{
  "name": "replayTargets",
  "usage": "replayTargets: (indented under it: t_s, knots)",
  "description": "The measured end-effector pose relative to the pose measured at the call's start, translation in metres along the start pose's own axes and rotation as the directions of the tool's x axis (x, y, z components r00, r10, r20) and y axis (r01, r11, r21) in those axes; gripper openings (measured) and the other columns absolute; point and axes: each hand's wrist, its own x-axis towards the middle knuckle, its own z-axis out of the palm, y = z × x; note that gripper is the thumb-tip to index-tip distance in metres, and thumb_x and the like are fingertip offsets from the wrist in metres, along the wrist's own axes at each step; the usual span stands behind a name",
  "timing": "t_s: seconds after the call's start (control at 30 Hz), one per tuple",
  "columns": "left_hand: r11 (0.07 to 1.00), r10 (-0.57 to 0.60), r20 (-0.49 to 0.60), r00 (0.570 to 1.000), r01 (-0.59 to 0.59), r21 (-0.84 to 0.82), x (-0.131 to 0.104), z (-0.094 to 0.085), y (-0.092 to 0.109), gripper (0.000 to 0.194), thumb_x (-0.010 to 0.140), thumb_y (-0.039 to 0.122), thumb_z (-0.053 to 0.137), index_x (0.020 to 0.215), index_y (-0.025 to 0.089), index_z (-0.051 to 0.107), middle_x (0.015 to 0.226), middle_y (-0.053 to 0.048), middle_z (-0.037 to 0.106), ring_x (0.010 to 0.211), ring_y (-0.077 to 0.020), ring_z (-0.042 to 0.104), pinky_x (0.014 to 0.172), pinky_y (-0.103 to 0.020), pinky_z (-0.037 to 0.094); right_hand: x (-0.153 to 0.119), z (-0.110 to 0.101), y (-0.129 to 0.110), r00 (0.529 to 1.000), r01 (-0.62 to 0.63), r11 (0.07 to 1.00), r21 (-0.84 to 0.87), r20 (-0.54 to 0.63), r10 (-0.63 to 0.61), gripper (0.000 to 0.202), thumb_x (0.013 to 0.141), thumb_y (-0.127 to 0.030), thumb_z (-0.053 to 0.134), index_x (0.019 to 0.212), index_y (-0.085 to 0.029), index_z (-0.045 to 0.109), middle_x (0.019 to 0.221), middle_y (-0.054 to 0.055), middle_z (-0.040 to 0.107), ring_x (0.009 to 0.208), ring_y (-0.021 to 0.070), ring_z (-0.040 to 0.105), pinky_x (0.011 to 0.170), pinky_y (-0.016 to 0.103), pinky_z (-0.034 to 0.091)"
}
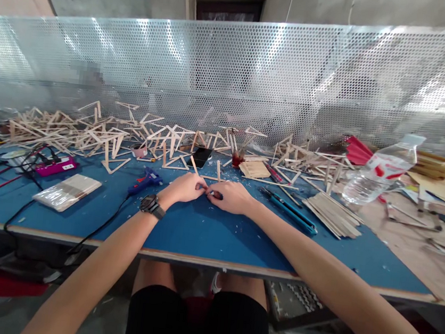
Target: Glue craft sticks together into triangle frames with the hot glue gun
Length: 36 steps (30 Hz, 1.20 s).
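My left hand (188, 188) and my right hand (230, 196) meet over the blue table, fingertips almost touching. Both are closed in a pinch around a small frame of thin wooden sticks. One stick (218, 170) of it stands up near my right fingers, another (194, 165) rises by my left fingers, and a thin one lies between them. The exact grip points are hidden by my fingers. A blue glue gun (146, 181) lies left of my left hand. Right of my right hand are a blue cutter (293, 213) and a fan of loose flat sticks (333, 214).
Many wooden stick frames (61, 130) are heaped along the back, before a perforated metal screen (256, 80). A phone (200, 157) lies behind my hands. At left are a plastic-wrapped stick pack (68, 192), a purple power strip (57, 166) and cables; at right, a tilted clear bottle (383, 169).
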Motion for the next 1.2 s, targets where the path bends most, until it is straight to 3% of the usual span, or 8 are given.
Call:
replayTargets:
  t_s: [0.23,0.43,0.63,0.8,1.0,1.2]
  knots:
    - [1.000,-0.008,0.005,1.000,0.008,0.005,0.0010,0.0012,-0.0017,0.026,0.087,0.021,0.058,0.098,0.020,0.082,0.074,-0.005,0.072,0.063,-0.0181,0.059,0.058,-0.027,0.033,-0.0003,0.0014,0.0052,0.996,-0.084,0.989,0.125,-0.017,0.087,0.017,0.090,-0.034,0.062,0.100,-0.027,0.074,0.098,0.000,0.077,0.078,0.0164,0.066,0.064,0.025,0.037]
    - [0.998,-0.006,-0.063,0.998,0.010,0.057,0.0015,0.0051,-0.0071,0.020,0.089,0.026,0.061,0.094,0.022,0.080,0.071,-0.004,0.069,0.063,-0.0182,0.059,0.057,-0.028,0.031,0.0000,0.0008,0.0053,0.993,-0.116,0.979,0.169,-0.006,0.118,0.019,0.091,-0.037,0.063,0.104,-0.028,0.074,0.097,0.000,0.077,0.080,0.0160,0.066,0.063,0.024,0.038]
    - [0.998,0.003,-0.056,0.998,0.001,0.066,0.0013,0.0076,-0.0088,0.017,0.089,0.024,0.059,0.095,0.021,0.075,0.069,-0.003,0.066,0.058,-0.0174,0.055,0.054,-0.029,0.028,-0.0002,-0.0010,0.0038,0.993,-0.120,0.984,0.128,-0.004,0.122,0.020,0.093,-0.039,0.060,0.104,-0.029,0.074,0.100,0.000,0.078,0.083,0.0175,0.068,0.064,0.025,0.039]
    - [0.999,0.025,-0.061,0.998,-0.023,0.033,-0.0013,0.0055,-0.0087,0.020,0.096,0.033,0.053,0.093,0.021,0.069,0.062,-0.001,0.059,0.053,-0.0169,0.049,0.053,-0.029,0.028,-0.0005,-0.0028,0.0028,0.990,-0.143,0.986,0.090,0.010,0.142,0.022,0.094,-0.041,0.059,0.104,-0.030,0.076,0.100,0.000,0.078,0.084,0.0185,0.068,0.064,0.026,0.039]
    - [0.999,0.034,-0.088,0.996,-0.036,-0.026,0.0001,0.0049,-0.0089,0.022,0.100,0.033,0.047,0.093,0.021,0.064,0.069,-0.003,0.065,0.059,-0.0176,0.055,0.057,-0.028,0.030,0.0005,-0.0011,0.0074,0.990,-0.138,0.986,0.093,0.005,0.139,0.021,0.092,-0.040,0.062,0.104,-0.032,0.077,0.102,-0.001,0.077,0.086,0.0183,0.067,0.067,0.026,0.040]
    - [0.999,0.012,-0.131,0.991,-0.017,-0.039,0.0001,-0.0006,-0.0056,0.033,0.105,0.035,0.036,0.081,0.021,0.054,0.064,-0.001,0.058,0.056,-0.0174,0.051,0.057,-0.029,0.027,0.0026,-0.0021,0.0100,0.984,-0.174,0.981,0.087,0.049,0.170,0.022,0.091,-0.040,0.063,0.108,-0.035,0.077,0.099,-0.001,0.077,0.085,0.0185,0.067,0.067,0.026,0.040]
